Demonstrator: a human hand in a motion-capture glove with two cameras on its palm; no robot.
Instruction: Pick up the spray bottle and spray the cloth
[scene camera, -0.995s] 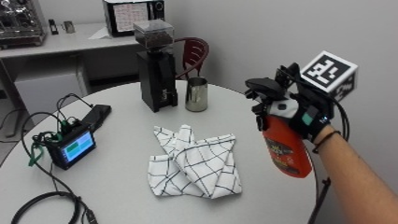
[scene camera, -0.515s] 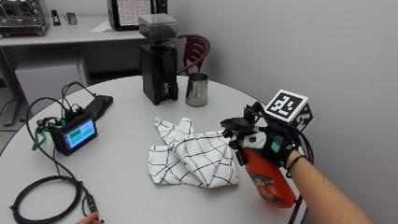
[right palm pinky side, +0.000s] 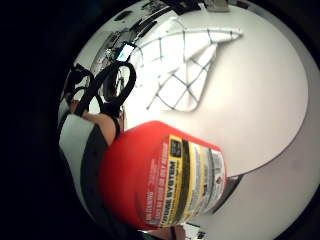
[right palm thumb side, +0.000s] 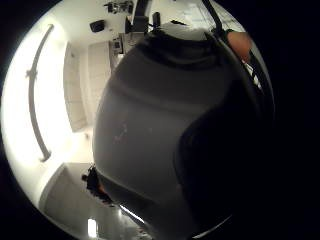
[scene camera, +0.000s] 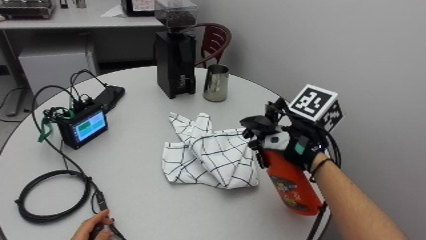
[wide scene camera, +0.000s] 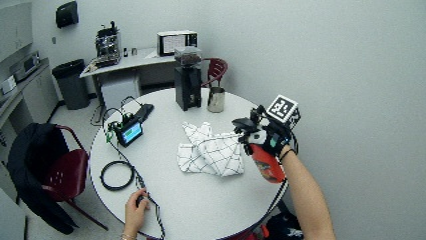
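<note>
My gloved right hand (scene camera: 293, 142) grips the neck of a red spray bottle (scene camera: 290, 184) and holds it upright above the right edge of the round white table (scene camera: 133, 200). Its black nozzle (scene camera: 256, 124) points left toward the white checked cloth (scene camera: 210, 155), which lies crumpled in the table's middle, just left of the bottle. In the little finger side palm view the bottle's red body and yellow label (right palm pinky side: 167, 182) fill the space near the palm, with the cloth (right palm pinky side: 187, 65) beyond. The bottle's dark head (right palm thumb side: 165, 125) blocks the thumb side palm view.
A black coffee grinder (scene camera: 175, 50) and a steel pitcher (scene camera: 215, 82) stand at the table's far side. A small device with a lit screen (scene camera: 83, 126) and coiled black cables (scene camera: 50, 192) occupy the left. The person's bare hand (scene camera: 93, 229) rests at the near edge.
The outside view's camera has shifted between frames. The hand with the bottle has come closer to the cloth, with the nozzle now nearer the cloth's right edge.
</note>
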